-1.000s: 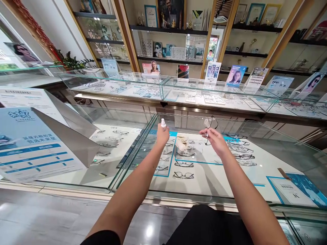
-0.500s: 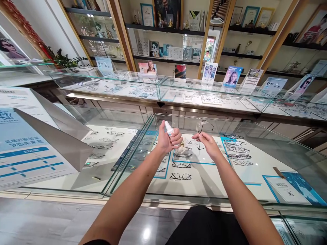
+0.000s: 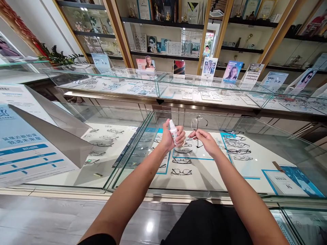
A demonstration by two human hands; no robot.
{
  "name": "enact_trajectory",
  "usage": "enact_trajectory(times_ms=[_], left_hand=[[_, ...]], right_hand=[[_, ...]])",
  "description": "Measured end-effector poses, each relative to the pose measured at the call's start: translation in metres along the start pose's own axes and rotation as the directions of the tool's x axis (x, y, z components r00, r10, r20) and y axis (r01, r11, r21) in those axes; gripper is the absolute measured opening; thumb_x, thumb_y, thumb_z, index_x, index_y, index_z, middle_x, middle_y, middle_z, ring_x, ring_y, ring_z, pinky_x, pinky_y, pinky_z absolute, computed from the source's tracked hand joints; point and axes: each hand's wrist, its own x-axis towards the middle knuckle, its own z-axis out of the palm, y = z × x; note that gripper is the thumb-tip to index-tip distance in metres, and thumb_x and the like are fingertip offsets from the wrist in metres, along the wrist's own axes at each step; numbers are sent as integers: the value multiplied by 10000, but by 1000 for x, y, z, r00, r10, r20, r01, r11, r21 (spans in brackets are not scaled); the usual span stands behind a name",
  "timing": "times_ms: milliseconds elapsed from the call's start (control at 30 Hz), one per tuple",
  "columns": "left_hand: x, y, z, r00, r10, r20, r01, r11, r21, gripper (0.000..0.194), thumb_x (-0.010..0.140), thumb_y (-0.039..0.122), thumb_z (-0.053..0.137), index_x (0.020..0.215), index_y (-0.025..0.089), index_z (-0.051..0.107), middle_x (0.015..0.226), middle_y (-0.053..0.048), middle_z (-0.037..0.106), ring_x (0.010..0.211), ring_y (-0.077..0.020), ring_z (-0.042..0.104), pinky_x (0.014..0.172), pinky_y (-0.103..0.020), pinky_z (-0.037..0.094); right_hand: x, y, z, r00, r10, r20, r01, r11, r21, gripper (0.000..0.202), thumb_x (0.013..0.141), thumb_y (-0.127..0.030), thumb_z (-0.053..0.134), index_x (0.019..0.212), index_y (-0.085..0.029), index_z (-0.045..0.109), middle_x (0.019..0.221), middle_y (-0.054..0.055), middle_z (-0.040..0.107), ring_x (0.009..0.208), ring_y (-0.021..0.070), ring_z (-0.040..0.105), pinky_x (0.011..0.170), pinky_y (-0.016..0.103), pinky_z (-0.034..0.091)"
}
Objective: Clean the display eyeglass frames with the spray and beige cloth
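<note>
A small white spray bottle point(image 3: 173, 131) stands nearly upright in my left hand point(image 3: 168, 139), whose fingers are wrapped around it. Its nozzle end points up past my thumb. To the right, my right hand point(image 3: 206, 140) pinches a pair of eyeglasses point(image 3: 195, 123) with thin dark rims. One lens rises above my fingertips and part of the frame hangs below them. Both hands are held over a glass display case point(image 3: 158, 187). Inside it, a column of eyeglasses point(image 3: 181, 172) lies below my hands, and more eyeglasses point(image 3: 238, 151) are to the right.
A large folded sign point(image 3: 28, 143) stands on the left case, close to me. Behind runs a second glass counter point(image 3: 109, 86) topped with upright cards, such as a blue one point(image 3: 232, 71). Shelves point(image 3: 163, 22) with frames and trophies line the back wall. Glass edges surround both cases.
The spray bottle has shifted slightly right and turned more upright in my left hand. My right hand has moved a little left with the eyeglasses, bringing them closer to the bottle.
</note>
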Motion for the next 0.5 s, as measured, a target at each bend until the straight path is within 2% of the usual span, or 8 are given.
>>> enact_trajectory(times_ms=[200, 300, 400, 500], left_hand=[[3, -2, -3, 994, 13, -108, -4, 996, 87, 729, 910, 801, 367, 516, 198, 482, 378, 31, 327, 323, -100, 322, 377, -241, 303], [2, -1, -2, 996, -18, -87, 28, 993, 115, 715, 896, 802, 398, 524, 196, 473, 409, 27, 342, 367, -99, 362, 431, -244, 339], [2, -1, 0, 996, -82, -42, 88, 985, 151, 752, 848, 882, 372, 546, 201, 477, 452, 7, 388, 415, -117, 404, 456, -265, 370], [4, -7, -2, 993, -32, -116, 64, 959, 278, 755, 850, 879, 394, 524, 202, 473, 423, 1, 378, 393, -108, 359, 429, -254, 312]], right_hand=[[1, 2, 2, 1000, 1, 10, -2, 1000, 4, 357, 1010, -547, 547, 940, -239, 713, 1057, 55, 733, 1045, 221, 632, 940, 363, 451], [1, 4, 1, 1000, 11, 1, -11, 1000, 0, 367, 1001, -558, 553, 928, -236, 712, 1053, 55, 730, 1022, 219, 623, 916, 357, 451], [1, 5, 1, 1000, 10, -6, -10, 1000, -5, 369, 998, -563, 554, 926, -240, 717, 1038, 52, 720, 1016, 221, 615, 911, 357, 447], [1, 3, 2, 1000, 16, 4, -16, 1000, -8, 374, 992, -572, 561, 926, -243, 726, 1024, 48, 720, 1019, 223, 613, 912, 354, 445]])
